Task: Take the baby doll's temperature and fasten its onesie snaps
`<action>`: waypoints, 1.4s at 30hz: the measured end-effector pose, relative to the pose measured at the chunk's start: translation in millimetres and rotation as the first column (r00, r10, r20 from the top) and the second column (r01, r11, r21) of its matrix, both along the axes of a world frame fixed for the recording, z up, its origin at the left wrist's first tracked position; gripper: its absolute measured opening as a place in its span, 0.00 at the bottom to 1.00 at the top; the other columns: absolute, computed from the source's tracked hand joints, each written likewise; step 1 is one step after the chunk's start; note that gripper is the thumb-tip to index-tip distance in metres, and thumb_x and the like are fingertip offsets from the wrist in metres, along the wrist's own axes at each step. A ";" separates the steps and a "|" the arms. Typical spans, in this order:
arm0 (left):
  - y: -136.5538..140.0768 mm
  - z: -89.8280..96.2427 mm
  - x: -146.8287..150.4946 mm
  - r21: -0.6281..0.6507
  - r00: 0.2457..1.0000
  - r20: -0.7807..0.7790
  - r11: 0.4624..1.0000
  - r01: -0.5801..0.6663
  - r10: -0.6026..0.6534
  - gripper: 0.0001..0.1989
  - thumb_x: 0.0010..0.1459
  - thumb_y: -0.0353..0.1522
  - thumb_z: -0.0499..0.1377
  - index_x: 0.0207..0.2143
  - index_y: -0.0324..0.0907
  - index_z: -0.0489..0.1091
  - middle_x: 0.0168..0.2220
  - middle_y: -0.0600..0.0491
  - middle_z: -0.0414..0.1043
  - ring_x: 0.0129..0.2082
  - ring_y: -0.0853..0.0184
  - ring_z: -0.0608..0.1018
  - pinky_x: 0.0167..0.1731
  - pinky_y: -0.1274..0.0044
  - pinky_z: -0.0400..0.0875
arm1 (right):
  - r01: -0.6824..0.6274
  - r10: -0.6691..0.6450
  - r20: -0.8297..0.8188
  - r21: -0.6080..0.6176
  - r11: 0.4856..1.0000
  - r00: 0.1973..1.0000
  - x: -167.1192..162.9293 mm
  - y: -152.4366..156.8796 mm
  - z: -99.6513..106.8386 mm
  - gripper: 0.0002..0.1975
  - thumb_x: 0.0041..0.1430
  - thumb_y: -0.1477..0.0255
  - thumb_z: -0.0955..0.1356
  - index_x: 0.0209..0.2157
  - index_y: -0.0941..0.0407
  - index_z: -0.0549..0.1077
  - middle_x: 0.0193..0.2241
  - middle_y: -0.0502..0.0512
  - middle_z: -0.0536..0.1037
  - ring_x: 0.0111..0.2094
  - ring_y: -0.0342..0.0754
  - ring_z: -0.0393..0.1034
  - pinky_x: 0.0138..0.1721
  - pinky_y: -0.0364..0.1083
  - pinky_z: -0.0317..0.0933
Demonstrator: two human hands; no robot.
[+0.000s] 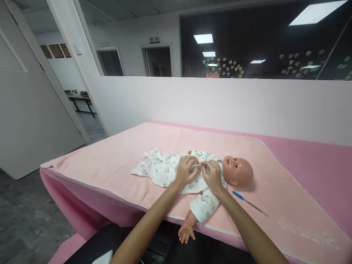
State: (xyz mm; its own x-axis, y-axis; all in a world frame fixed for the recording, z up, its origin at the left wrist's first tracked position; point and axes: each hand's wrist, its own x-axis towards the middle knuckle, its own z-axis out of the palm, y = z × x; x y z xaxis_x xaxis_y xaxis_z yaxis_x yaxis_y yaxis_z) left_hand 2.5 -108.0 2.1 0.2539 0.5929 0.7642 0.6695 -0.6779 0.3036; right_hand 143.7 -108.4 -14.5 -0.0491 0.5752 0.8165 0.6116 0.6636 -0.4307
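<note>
Honestly, first thing I'd mind is the near arm of the bald, reddish-tan plastic baby doll (pixel 239 172): its open plastic hand (pixel 187 231) hangs past the front edge of the pale-pink cloth-covered bench (pixel 110 157), so I'd keep my forearms from bumping it and twisting the body. Same goes for the slim, pen-like stick with a blue end (pixel 249 203) lying near the head, just beside the right forearm. A bit further in, the bare left hand (pixel 187 171) and bare right hand (pixel 213 178) meet over the chest, fingers of each pinched together on the front of the soft white garment with small dark prints (pixel 162 169). What exactly sits between the tips is too small to make out. I'd use fingertips only, let one hand steady while the other does the fine bit, and lift the fabric slightly without tugging, since thin cloth probably puckers. Looks-wise, the doll lies on its back, head to the right; the garment's loose and wrinkled, its bottom end bunched off to the left. Behind it all: plain white wall (pixel 220 104), dark window (pixel 247 36) above.
</note>
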 end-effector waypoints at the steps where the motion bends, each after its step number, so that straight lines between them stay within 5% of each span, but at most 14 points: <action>1: -0.1 -0.3 0.8 0.019 0.999 -0.032 1.000 0.000 0.000 0.04 0.53 0.31 0.52 0.31 0.43 0.67 0.38 0.52 0.69 0.40 0.65 0.69 0.43 0.71 0.60 | 0.002 -0.002 0.000 -0.002 1.000 1.000 -0.1 0.2 -0.2 0.08 0.54 0.78 0.62 0.29 0.55 0.71 0.27 0.51 0.75 0.32 0.47 0.66 0.37 0.47 0.57; 9: 0.9 0.1 -12.2 -0.010 0.991 -0.136 1.000 -0.002 0.001 0.07 0.53 0.33 0.54 0.35 0.43 0.68 0.39 0.52 0.69 0.43 0.64 0.69 0.44 0.71 0.61 | 0.044 -0.045 0.064 0.010 0.999 0.997 0.9 -0.2 -2.1 0.10 0.53 0.80 0.60 0.29 0.56 0.71 0.29 0.54 0.73 0.35 0.48 0.64 0.38 0.47 0.59; 13: -5.8 -5.7 -40.7 0.029 0.987 -0.163 1.000 0.010 -0.005 0.07 0.54 0.31 0.53 0.35 0.43 0.68 0.35 0.51 0.71 0.38 0.65 0.70 0.40 0.71 0.63 | 0.003 -0.031 0.249 0.114 0.993 0.968 -3.5 -5.7 2.0 0.11 0.52 0.81 0.60 0.31 0.55 0.72 0.40 0.56 0.71 0.45 0.50 0.62 0.49 0.52 0.55; 18: -6.9 -14.8 -59.0 0.033 0.993 -0.018 0.992 -0.119 0.120 0.11 0.57 0.30 0.49 0.38 0.45 0.70 0.32 0.53 0.72 0.35 0.66 0.72 0.38 0.71 0.64 | 0.029 -0.077 0.462 0.109 0.994 0.884 -29.9 -2.6 8.7 0.08 0.56 0.73 0.61 0.30 0.57 0.71 0.48 0.61 0.68 0.52 0.54 0.57 0.54 0.57 0.46; 22: -4.9 -15.9 -55.8 0.039 0.988 0.021 0.987 -0.153 0.152 0.12 0.58 0.30 0.49 0.40 0.45 0.70 0.34 0.53 0.73 0.37 0.66 0.72 0.39 0.71 0.63 | 0.129 -0.150 0.450 0.077 0.989 0.881 -45.9 1.9 10.1 0.08 0.55 0.72 0.62 0.30 0.59 0.71 0.47 0.65 0.68 0.52 0.57 0.56 0.54 0.58 0.46; 27: -5.9 -15.5 -55.7 0.020 0.980 0.038 0.980 -0.198 0.197 0.12 0.58 0.30 0.48 0.38 0.46 0.71 0.36 0.53 0.72 0.38 0.66 0.71 0.41 0.70 0.62 | -0.038 0.019 0.324 0.053 0.998 0.946 -42.5 -4.1 11.4 0.07 0.56 0.76 0.59 0.32 0.56 0.68 0.34 0.55 0.73 0.41 0.47 0.64 0.54 0.51 0.49; 32: -10.8 -14.3 -52.5 0.027 0.990 0.007 0.990 -0.142 0.142 0.11 0.57 0.33 0.51 0.40 0.45 0.70 0.38 0.53 0.71 0.40 0.65 0.70 0.42 0.70 0.61 | -0.005 0.006 0.268 -0.003 1.000 0.963 -40.2 -4.3 8.3 0.09 0.60 0.74 0.59 0.31 0.55 0.68 0.27 0.50 0.73 0.34 0.45 0.65 0.54 0.52 0.47; 42: -12.0 -13.9 -44.6 0.030 0.984 -0.071 0.987 -0.160 0.162 0.07 0.54 0.32 0.53 0.35 0.43 0.68 0.38 0.52 0.70 0.39 0.65 0.70 0.42 0.71 0.62 | -0.045 0.056 0.211 -0.056 0.997 0.976 -40.4 -2.0 3.8 0.09 0.57 0.76 0.60 0.32 0.54 0.71 0.28 0.50 0.76 0.34 0.45 0.67 0.53 0.51 0.47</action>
